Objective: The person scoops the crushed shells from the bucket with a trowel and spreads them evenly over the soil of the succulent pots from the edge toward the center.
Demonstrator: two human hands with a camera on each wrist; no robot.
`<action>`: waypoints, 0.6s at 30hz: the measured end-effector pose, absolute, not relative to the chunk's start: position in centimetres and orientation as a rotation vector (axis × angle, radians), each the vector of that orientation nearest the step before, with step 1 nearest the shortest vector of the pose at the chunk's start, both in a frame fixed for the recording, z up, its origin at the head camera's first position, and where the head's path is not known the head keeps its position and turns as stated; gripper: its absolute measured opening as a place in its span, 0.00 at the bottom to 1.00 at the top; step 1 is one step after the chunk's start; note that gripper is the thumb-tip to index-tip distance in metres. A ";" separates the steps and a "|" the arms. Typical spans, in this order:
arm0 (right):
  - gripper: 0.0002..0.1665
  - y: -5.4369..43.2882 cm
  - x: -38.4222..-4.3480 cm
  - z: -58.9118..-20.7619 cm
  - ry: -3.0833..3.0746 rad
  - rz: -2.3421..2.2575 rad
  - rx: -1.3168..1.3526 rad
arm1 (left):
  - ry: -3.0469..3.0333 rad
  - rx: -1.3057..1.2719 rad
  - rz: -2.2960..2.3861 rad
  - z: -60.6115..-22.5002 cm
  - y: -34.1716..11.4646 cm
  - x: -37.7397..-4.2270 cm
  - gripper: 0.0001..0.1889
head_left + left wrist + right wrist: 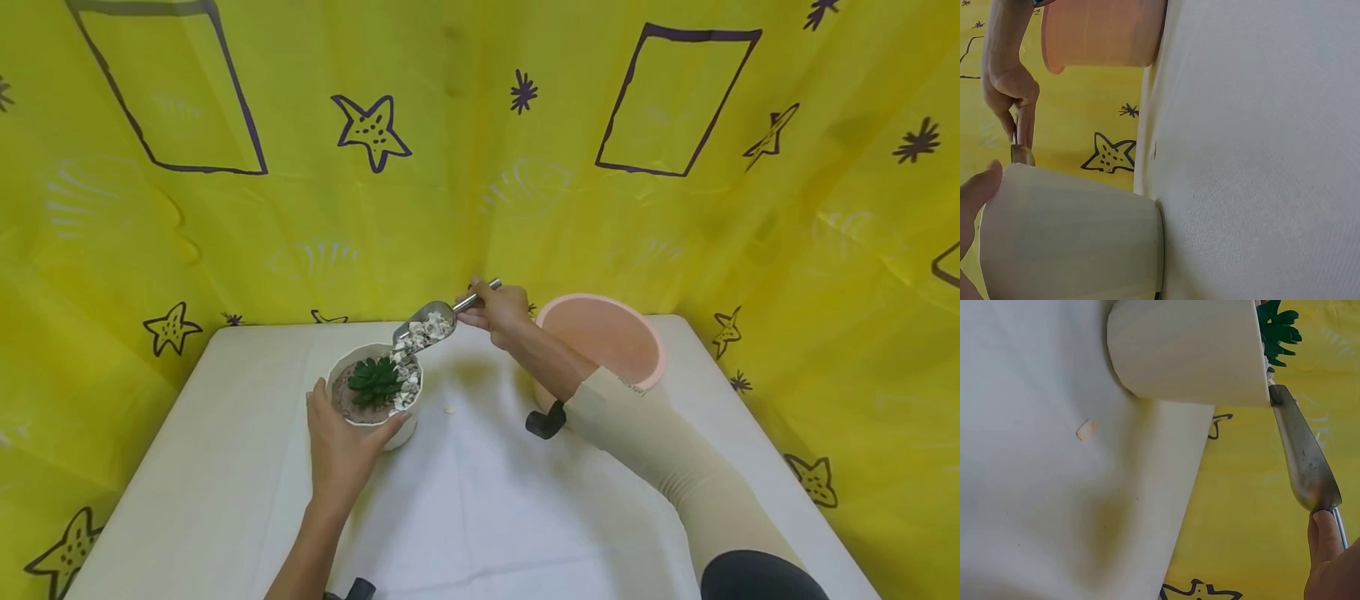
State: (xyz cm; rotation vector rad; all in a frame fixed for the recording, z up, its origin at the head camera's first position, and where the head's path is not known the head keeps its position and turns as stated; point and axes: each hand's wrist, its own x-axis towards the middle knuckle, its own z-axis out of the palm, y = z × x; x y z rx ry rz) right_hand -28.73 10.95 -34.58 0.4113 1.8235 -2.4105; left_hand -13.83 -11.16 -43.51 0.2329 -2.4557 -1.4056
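Note:
A white plant pot [405,431] with a green succulent [375,382] in it stands on the white table. My left hand [341,442] grips the pot around its near side, thumb and fingers spread along the rim. Above the pot's right rim, my right hand [504,312] holds a metal scoop [455,310] by its handle. White stone chips [423,332] fill the scoop, which tilts down toward the pot. More white chips lie on the soil along the pot's right side. In the right wrist view the scoop's tip [1280,394] is at the pot's rim.
A pink bucket [652,333] stands at the back right, partly behind my right forearm. One small pale chip [449,410] lies on the tablecloth [480,517] right of the pot. Behind the table hangs a yellow curtain [450,208] with drawn stars.

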 end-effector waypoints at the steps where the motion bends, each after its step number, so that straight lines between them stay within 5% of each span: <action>1: 0.19 11.0 -28.7 -34.6 1.824 -2.409 0.414 | -2.457 0.232 -1.408 -43.5 -11.2 -13.8 0.64; 18: 0.27 11.7 -28.5 -34.3 1.807 -2.397 0.413 | -2.512 0.173 -1.467 -43.5 -12.9 -14.3 0.65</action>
